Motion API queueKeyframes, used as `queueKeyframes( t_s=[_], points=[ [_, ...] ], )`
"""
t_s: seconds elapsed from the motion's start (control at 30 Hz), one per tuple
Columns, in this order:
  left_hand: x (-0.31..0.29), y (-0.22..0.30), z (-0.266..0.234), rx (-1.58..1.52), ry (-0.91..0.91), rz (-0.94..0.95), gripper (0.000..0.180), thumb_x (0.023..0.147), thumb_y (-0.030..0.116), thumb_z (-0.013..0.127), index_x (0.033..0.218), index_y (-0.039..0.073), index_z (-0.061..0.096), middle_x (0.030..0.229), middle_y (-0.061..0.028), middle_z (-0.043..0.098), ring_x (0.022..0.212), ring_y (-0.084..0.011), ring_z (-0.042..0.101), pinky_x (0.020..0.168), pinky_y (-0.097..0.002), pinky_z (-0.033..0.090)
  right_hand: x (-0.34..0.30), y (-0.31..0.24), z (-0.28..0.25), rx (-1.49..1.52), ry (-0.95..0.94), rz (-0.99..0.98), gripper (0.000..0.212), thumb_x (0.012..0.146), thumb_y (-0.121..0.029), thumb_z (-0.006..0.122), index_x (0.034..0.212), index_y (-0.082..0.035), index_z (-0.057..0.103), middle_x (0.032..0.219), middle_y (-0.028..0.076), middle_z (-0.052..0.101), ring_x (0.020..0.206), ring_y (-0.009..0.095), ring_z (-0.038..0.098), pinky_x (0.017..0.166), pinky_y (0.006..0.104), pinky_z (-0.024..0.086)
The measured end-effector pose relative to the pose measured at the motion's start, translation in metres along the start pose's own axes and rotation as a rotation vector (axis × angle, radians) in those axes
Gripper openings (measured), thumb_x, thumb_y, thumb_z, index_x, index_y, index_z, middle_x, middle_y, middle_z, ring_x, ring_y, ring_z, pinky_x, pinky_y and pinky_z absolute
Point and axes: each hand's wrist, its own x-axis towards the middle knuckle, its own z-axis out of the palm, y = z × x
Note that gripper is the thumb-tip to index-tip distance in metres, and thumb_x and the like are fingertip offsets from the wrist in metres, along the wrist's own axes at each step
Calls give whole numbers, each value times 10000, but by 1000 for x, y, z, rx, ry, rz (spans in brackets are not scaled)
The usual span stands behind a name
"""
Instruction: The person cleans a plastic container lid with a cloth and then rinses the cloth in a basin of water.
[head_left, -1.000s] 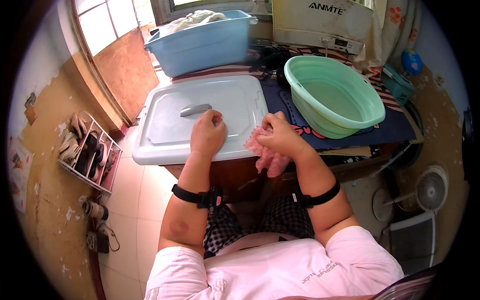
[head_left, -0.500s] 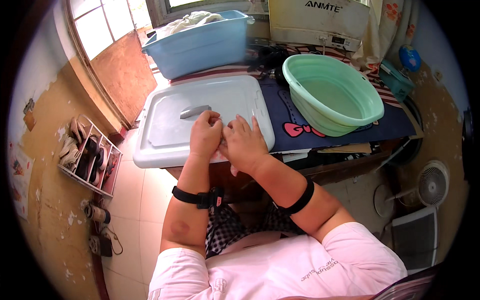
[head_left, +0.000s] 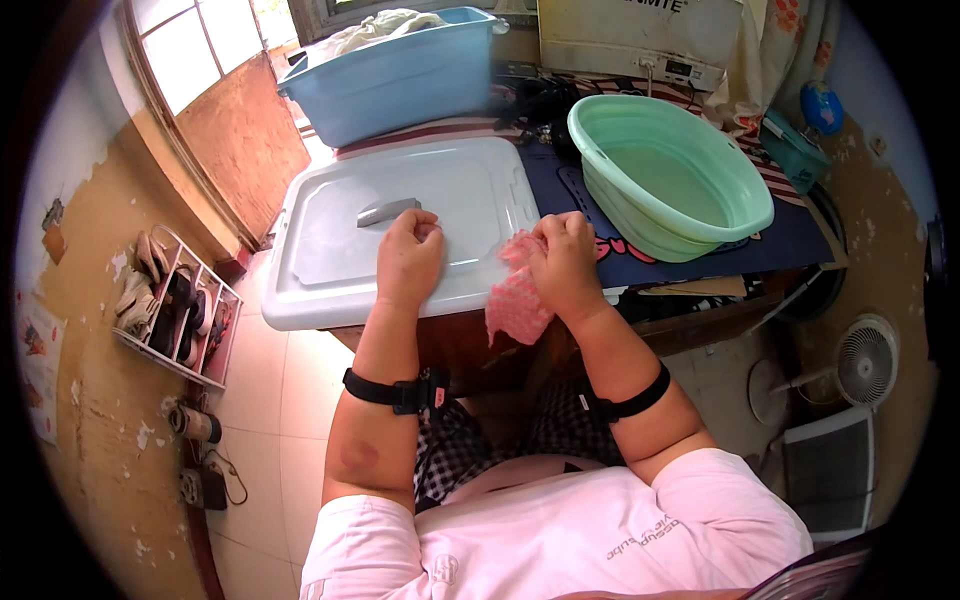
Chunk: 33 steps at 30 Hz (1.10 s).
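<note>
A crumpled pink textured cloth (head_left: 519, 305) hangs from my right hand (head_left: 566, 262), its fingers pinched round the upper end. The cloth hangs partly over the front right edge of a large pale grey storage-box lid (head_left: 320, 250). My left hand (head_left: 409, 262) is closed above the lid, thumb pressed to the curled fingers; whether something small is in it is hidden. Just beyond those fingers, a darker grey handle-like piece (head_left: 386, 211) lies on the middle of the lid. A black strap circles each of my forearms.
At the right of the table stands a mint-green basin (head_left: 665, 190). A blue tub (head_left: 400, 90) with pale cloth in it is at the back left. A shoe rack (head_left: 185, 300) stands on the left floor, a fan (head_left: 865, 365) on the right.
My hands were close together over the lid's front edge. Now they are apart: the right has moved right with the pink cloth, which has come into fuller view. The left stays nearly in place.
</note>
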Motion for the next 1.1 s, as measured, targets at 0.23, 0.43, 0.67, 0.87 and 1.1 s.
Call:
queueKeyframes(
  t_s=[0.23,0.43,0.67,0.87,1.1],
  points=[
    [-2,7,1,16,-1,-15,277,892,148,607,1093,-14,706,976,-151,743,922,-287,704,875,-371,542,2,34,-12,36,-22,84,140,922,-153,674,951,-31,609,947,179,629,877,390,613,783,489,503],
    [-3,11,-1,35,-9,-18,286,889,142,604,1108,-14,701,971,-129,746,912,-256,700,874,-358,542,-5,35,-62,649,-210,475,165,1030,-138,590,914,-24,563,824,39,619,721,104,544,679,294,476],
    [-2,4,2,6,-10,8,277,889,141,608,1095,-21,700,967,-125,745,910,-245,700,869,-348,541,-12,23,-93,1133,-152,601,192,1011,-172,664,916,-34,570,819,3,598,743,53,532,662,239,454],
    [-3,9,1,37,3,4,267,887,145,617,1079,-19,703,940,-116,740,880,-236,693,856,-347,541,-14,13,-96,1208,-132,498,182,954,-94,737,917,-37,568,829,-20,604,731,31,513,694,219,442],
    [-1,7,4,98,-5,16,245,896,128,631,1078,-18,705,942,-97,735,878,-189,683,834,-318,538,-18,27,-49,910,-166,360,210,1013,-189,693,982,-26,566,823,13,628,732,76,569,675,278,485]
  ],
)
